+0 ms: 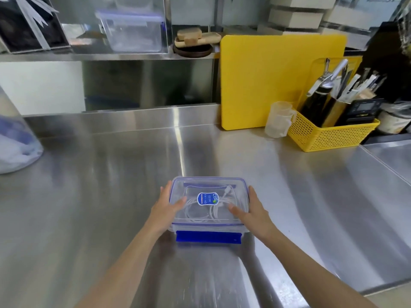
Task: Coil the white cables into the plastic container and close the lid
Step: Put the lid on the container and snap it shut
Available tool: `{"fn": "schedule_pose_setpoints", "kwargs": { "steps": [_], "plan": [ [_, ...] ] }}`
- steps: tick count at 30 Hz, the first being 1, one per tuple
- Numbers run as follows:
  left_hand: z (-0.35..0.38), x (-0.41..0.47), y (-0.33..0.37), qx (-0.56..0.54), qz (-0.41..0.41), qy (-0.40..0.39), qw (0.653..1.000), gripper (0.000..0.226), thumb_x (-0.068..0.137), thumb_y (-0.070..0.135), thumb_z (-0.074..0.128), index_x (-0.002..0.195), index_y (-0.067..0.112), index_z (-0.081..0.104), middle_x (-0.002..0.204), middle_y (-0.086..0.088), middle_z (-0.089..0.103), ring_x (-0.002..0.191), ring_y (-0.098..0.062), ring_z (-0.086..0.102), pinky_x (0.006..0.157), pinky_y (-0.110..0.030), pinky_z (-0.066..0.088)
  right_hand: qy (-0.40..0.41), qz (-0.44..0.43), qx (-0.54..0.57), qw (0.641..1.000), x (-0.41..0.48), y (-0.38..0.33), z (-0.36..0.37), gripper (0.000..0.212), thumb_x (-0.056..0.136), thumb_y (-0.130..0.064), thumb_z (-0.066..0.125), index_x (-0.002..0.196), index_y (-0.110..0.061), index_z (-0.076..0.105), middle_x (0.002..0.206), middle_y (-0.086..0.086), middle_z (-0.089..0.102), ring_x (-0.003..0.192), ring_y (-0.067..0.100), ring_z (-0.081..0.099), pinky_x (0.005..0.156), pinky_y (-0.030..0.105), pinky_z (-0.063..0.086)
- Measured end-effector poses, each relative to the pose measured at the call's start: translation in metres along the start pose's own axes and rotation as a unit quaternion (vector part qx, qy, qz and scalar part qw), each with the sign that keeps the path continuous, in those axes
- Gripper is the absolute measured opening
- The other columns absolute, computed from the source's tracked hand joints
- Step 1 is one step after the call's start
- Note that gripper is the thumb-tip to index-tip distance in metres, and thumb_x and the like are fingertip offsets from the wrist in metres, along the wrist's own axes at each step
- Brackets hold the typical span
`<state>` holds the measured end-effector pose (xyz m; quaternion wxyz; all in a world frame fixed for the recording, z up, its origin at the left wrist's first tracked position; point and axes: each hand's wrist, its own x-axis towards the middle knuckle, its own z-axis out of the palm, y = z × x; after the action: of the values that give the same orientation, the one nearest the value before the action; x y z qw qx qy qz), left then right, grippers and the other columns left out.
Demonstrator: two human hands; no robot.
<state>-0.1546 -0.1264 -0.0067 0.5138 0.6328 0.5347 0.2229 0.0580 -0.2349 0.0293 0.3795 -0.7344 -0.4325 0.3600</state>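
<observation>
Steel counter (pixel 111 174); both hands (pixel 165 207) (pixel 251 210) pressed flat on lidded container (pixel 209 183).

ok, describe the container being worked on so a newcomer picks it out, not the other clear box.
Start at the steel counter; near its front edge, between the left hand and right hand, sits a clear plastic container. Unlike the similar box on the shelf, it holds coiled white cables, with a blue oval label on its lid.
</observation>
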Motion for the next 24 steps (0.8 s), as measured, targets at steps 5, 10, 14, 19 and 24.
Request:
{"fn": "schedule_pose_setpoints", "kwargs": {
  "steps": [5, 10, 14, 19, 24],
  "plan": [
    [0.001, 0.003, 0.001, -0.06, 0.038, -0.005, 0.997, 0.065, 0.087, 0.036, 0.061, 0.142, 0.035, 0.026, 0.145, 0.01, 0.041, 0.129, -0.013, 0.043, 0.11, -0.045, 0.034, -0.021, 0.006, 0.061, 0.998, 0.003, 0.009, 0.0, 0.054, 0.074, -0.045, 0.069, 0.117, -0.033, 0.039, 0.117, -0.004, 0.058, 0.102, 0.016, 0.06, 0.088, 0.045, 0.055],
    [-0.001, 0.011, 0.005, -0.009, 0.024, 0.074, 0.997, 0.044, 0.086, 0.041, 0.058, 0.123, 0.021, 0.046, 0.122, 0.003, 0.056, 0.1, -0.01, 0.058, 0.086, -0.033, 0.047, 0.003, 0.078, 0.075, 0.994, 0.018, 0.006, -0.008, 0.045, 0.083, -0.043, 0.06, 0.119, -0.022, 0.043, 0.116, 0.002, 0.057, 0.095, 0.017, 0.06, 0.076, 0.032, 0.056],
    [-0.004, 0.023, 0.02, 0.018, -0.028, 0.105, 0.994, 0.039, 0.088, 0.051, 0.049, 0.1, 0.014, 0.054, 0.107, -0.003, 0.058, 0.086, -0.016, 0.055, 0.072, -0.031, 0.043, 0.002, 0.14, 0.021, 0.99, 0.035, -0.002, -0.016, 0.047, 0.087, -0.05, 0.05, 0.116, -0.013, 0.047, 0.106, 0.003, 0.057, 0.086, 0.017, 0.058, 0.066, 0.024, 0.047],
    [-0.004, 0.035, 0.031, -0.144, -0.167, -0.006, 0.975, 0.052, 0.087, 0.052, 0.054, 0.113, 0.008, 0.063, 0.111, -0.014, 0.067, 0.099, -0.031, 0.065, 0.091, -0.046, 0.05, -0.023, 0.185, 0.082, 0.979, 0.053, -0.009, -0.014, 0.042, 0.088, -0.05, 0.048, 0.101, -0.011, 0.058, 0.085, 0.002, 0.064, 0.073, 0.016, 0.062, 0.052, 0.023, 0.047],
    [-0.009, 0.037, 0.036, -0.258, -0.199, -0.084, 0.942, 0.033, 0.09, 0.027, 0.058, 0.107, 0.001, 0.065, 0.093, -0.023, 0.073, 0.079, -0.036, 0.07, 0.074, -0.042, 0.055, -0.042, 0.214, 0.222, 0.95, 0.065, -0.005, -0.013, 0.038, 0.09, -0.039, 0.052, 0.1, -0.005, 0.066, 0.101, 0.02, 0.069, 0.093, 0.038, 0.065, 0.086, 0.045, 0.053]
  ]
}}
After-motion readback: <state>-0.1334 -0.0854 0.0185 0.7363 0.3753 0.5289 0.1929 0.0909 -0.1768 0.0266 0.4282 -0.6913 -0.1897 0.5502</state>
